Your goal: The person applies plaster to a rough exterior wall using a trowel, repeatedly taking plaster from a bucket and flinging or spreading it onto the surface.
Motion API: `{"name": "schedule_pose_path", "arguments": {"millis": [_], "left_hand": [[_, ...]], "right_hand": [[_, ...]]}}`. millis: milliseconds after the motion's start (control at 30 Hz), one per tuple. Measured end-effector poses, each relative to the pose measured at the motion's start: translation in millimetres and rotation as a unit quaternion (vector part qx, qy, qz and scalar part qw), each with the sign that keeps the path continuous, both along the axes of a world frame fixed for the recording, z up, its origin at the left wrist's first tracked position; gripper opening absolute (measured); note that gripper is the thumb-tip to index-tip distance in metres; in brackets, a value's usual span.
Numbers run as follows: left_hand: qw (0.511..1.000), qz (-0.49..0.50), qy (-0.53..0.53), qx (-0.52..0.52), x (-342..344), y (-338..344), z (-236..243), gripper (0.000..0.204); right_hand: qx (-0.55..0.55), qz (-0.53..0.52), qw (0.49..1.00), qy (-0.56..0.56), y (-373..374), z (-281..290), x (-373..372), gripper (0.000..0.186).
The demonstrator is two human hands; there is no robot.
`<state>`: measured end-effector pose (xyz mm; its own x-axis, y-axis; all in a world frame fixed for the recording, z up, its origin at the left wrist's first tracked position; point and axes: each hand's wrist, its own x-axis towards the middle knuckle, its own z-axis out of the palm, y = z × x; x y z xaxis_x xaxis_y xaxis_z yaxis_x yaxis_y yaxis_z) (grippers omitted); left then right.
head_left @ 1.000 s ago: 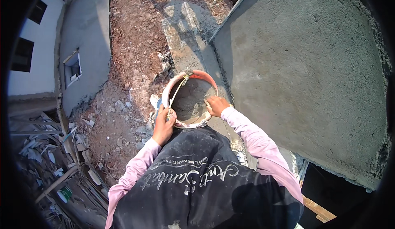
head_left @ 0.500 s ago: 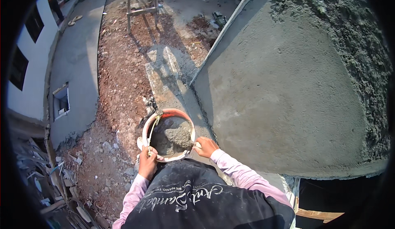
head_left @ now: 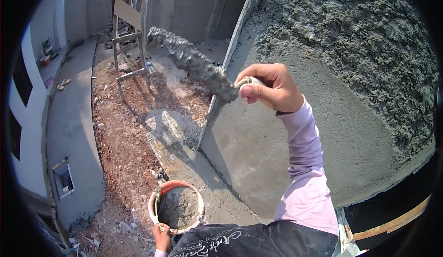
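Lifted clear of the round, orange-lined bucket point(head_left: 173, 183), the right hand point(head_left: 273, 88) now grips a pale-handled trowel point(head_left: 249, 80) loaded with wet grey mortar point(head_left: 194, 68); the left hand point(head_left: 161, 237), lower, holds the bucket's rim.

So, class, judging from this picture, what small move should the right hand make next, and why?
Probably bring the mortar-laden tool toward the grey wall: the right hand already holds it up, loaded, and rough mortar covers only part of that surface. The left hand is at the bucket's rim.
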<state>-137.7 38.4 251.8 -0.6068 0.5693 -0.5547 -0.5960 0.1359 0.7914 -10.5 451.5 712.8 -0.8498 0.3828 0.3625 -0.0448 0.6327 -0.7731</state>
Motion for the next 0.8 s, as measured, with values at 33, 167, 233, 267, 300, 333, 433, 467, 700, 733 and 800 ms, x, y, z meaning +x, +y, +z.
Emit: {"name": "schedule_pose_path", "arguments": {"millis": [33, 167, 233, 267, 300, 333, 433, 467, 700, 733, 800], "left_hand": [[1.0, 0.008, 0.001, -0.002, -2.6, -5.0, -5.2, 0.014], [0.999, -0.01, 0.04, -0.011, -4.5, -10.9, -11.1, 0.014], [1.0, -0.019, 0.015, -0.016, -6.1, -2.3, -0.7, 0.014], [0.999, -0.018, 0.019, -0.022, -4.8, -1.3, -5.0, 0.015], [1.0, -0.005, 0.017, -0.025, 0.6, -8.0, -11.9, 0.015], [0.999, -0.013, 0.035, -0.022, -2.5, -11.8, -22.6, 0.016], [0.999, -0.018, 0.0, -0.039, 4.9, -14.3, -3.7, 0.015], [0.999, -0.023, 0.037, -0.03, 10.0, -19.7, -13.8, 0.014], [0.998, -0.051, 0.02, 0.027, 17.7, -7.2, -8.2, 0.011], [0.993, -0.093, 0.063, 0.02, 18.1, -1.0, 2.1, 0.011], [0.985, -0.141, 0.099, 0.01, 18.1, 8.3, 20.7, 0.009]], "right_hand": [[-0.035, 0.043, 0.997, 0.047, 21.1, 17.5, -7.9, 0.028], [-0.075, 0.063, 0.992, 0.078, 132.1, 61.7, -3.2, 0.033], [-0.192, -0.067, 0.974, 0.098, 209.0, 62.6, 17.6, 0.035], [-0.197, -0.186, 0.956, 0.112, 244.5, 60.1, 32.2, 0.035], [-0.117, -0.418, 0.895, 0.107, 248.3, 56.9, 33.2, 0.034], [-0.114, -0.405, 0.88, 0.221, 236.5, 55.3, 66.6, 0.031], [-0.036, -0.418, 0.855, 0.306, 120.0, 22.8, 137.9, 0.031], [-0.027, -0.446, 0.858, 0.255, 93.8, 12.5, 162.4, 0.032], [0.111, -0.232, 0.926, -0.276, -46.9, -248.8, 111.3, 0.026], [0.117, -0.157, 0.92, -0.341, -68.2, -309.4, 102.7, 0.024], [0.207, -0.102, 0.875, -0.425, -113.5, -414.0, 81.1, 0.025]]}}
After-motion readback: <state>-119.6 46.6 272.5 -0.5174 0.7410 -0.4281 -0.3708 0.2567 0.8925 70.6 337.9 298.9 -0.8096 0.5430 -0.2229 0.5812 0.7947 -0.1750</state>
